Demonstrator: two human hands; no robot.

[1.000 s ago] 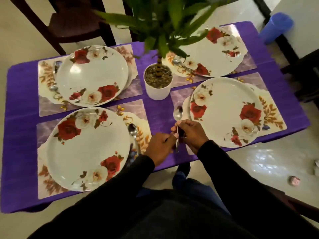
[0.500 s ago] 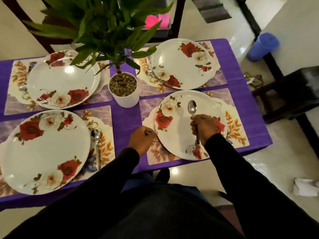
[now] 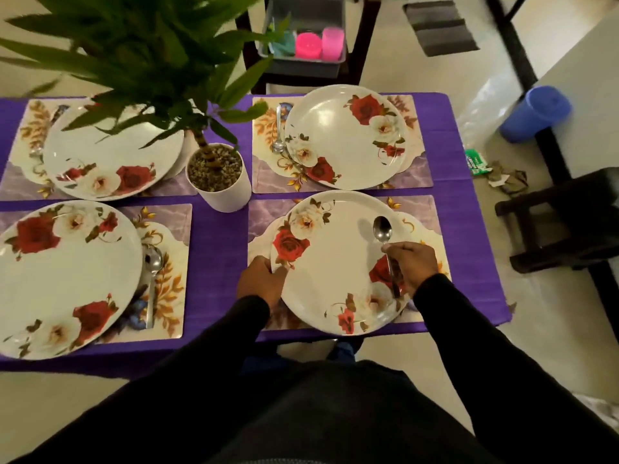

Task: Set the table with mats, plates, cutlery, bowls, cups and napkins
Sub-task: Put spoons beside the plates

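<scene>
A: What is the right hand [image 3: 410, 267] doing?
B: It grips a spoon [image 3: 385, 242] by the handle, bowl pointing away, over the right side of the near-right rose plate [image 3: 335, 262].
A: And the left hand [image 3: 259, 284]?
B: Its fingers hold that plate's left rim. The plate sits on a placemat [image 3: 418, 229] at the near-right of the purple table [image 3: 217, 249].
A: The other settings?
B: Three more rose plates lie on mats. The near-left spoon [image 3: 152, 279] lies just right of its plate [image 3: 67, 279]; the far-right spoon [image 3: 278, 132] lies left of its plate [image 3: 345, 135]. A potted plant [image 3: 217, 175] stands in the middle, between the mats.
</scene>
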